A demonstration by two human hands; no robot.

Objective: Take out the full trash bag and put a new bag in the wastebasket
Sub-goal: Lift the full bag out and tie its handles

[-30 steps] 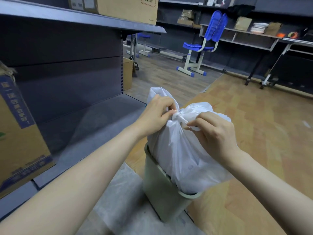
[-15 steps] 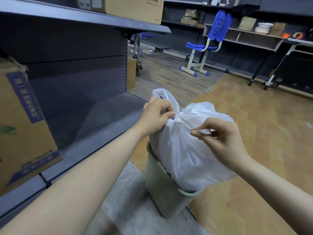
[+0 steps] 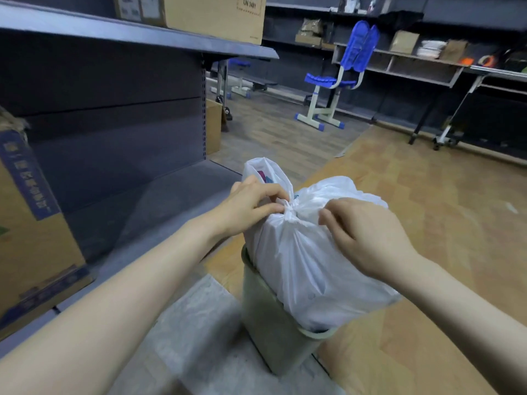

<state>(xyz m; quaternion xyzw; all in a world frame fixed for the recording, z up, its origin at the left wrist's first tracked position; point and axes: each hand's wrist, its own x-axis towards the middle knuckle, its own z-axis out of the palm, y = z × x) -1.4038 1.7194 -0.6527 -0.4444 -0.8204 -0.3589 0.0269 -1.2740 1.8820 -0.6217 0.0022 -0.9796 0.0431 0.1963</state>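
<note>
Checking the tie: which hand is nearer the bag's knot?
Left. The left hand pinches at the knot; the right hand rests on the trash bag just right of it.

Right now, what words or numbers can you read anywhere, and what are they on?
"UN 3481": on the cardboard box on the top shelf, inside a printed mark.
White labels on that same box: too blurred to read.
Blue strip with pale characters on the cardboard box at the left edge: too blurred to read.
Coloured print showing through the white trash bag: unreadable.
</note>
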